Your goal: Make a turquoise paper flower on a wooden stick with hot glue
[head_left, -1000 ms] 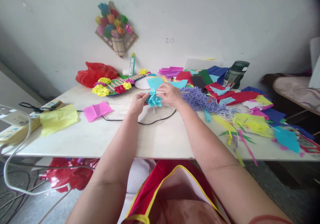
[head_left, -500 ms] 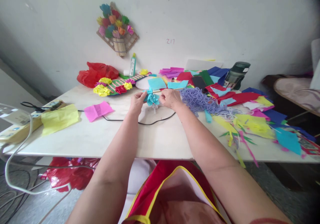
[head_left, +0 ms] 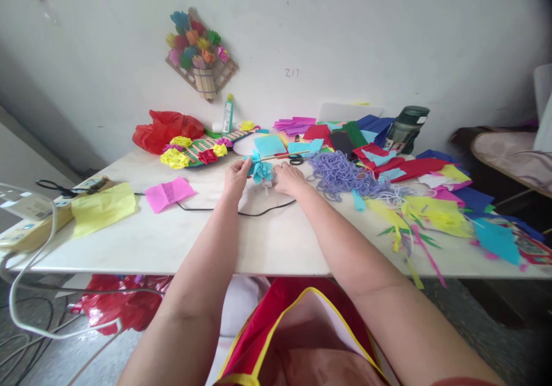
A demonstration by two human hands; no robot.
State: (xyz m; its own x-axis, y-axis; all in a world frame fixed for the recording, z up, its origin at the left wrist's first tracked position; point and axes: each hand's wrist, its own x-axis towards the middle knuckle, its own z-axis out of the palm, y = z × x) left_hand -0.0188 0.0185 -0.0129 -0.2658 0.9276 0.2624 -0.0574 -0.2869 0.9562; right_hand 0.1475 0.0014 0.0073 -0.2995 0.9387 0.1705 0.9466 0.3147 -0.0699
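A crumpled light-blue paper flower [head_left: 261, 171] is pinched in my left hand [head_left: 236, 176], at the flower's left edge. From behind the flower a thin wooden stick [head_left: 282, 156] runs to the right. My right hand [head_left: 290, 179] is low beside the flower's right side, its fingers curled together; what they hold, if anything, is hidden. Just under the flower, close to those fingertips, shows a small pale, partly clear thing [head_left: 266, 186], too small to name. Black-handled scissors [head_left: 296, 159] lie just beyond my right hand.
Purple yarn [head_left: 345, 173] and piles of coloured paper [head_left: 392, 164] cover the right side, with a dark bottle [head_left: 406, 130] behind. A decorated green piece [head_left: 202, 149], pink paper [head_left: 169, 194], yellow paper [head_left: 103, 207] and a power strip [head_left: 56, 219] are leftward. A black cord [head_left: 254, 214] crosses the tabletop.
My right hand has moved down slightly, away from the stick, uncovering the stick's right part and the scissors. My left hand stays at the flower.
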